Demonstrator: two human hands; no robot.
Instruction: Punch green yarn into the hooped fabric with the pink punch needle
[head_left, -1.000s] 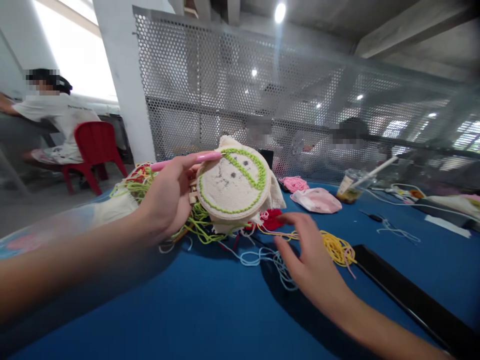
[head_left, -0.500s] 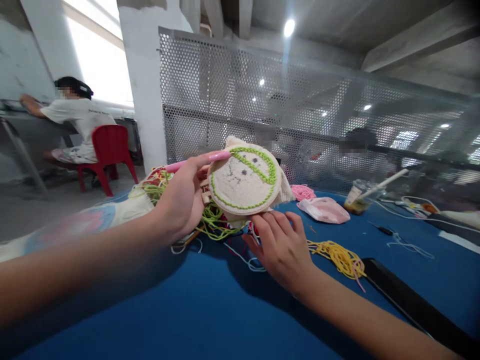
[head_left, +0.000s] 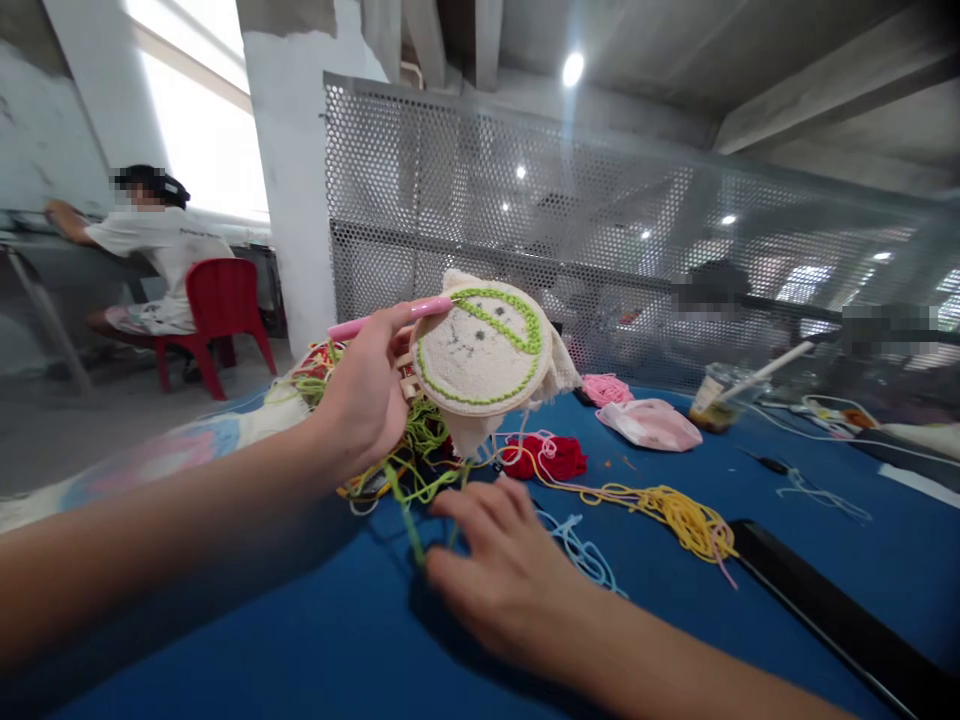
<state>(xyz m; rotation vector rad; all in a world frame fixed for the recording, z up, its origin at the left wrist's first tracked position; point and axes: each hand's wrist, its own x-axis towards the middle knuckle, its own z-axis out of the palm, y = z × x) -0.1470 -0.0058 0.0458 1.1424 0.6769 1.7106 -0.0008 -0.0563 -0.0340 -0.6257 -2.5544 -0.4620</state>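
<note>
My left hand (head_left: pixel 367 390) grips a round embroidery hoop (head_left: pixel 480 385) by its wooden clamp side and also holds a pink punch needle (head_left: pixel 390 318), whose tip meets the cloth at the upper left. The cream cloth in the hoop carries green looped stitching (head_left: pixel 529 318) around its edge and across it, plus dark drawn marks. Below the hoop, my right hand (head_left: pixel 495 570) is low over the table, fingers curled around a strand of green yarn (head_left: pixel 409 525) that runs up to the tangle (head_left: pixel 427 425). Motion blurs this strand and the fingertips.
On the blue table (head_left: pixel 300 630) lie red yarn (head_left: pixel 559 458), yellow yarn (head_left: pixel 675 515), light blue yarn (head_left: pixel 589 555), a pink plastic bag (head_left: pixel 649 422), a cup with a straw (head_left: pixel 716 395) and a long black object (head_left: pixel 817 610). Beyond, a person sits on a red chair (head_left: pixel 223 300).
My right hand has left the hoop's lower edge and moved down and left, drawing green yarn with it. Red and blue yarn now show more. The hoop has shifted slightly left.
</note>
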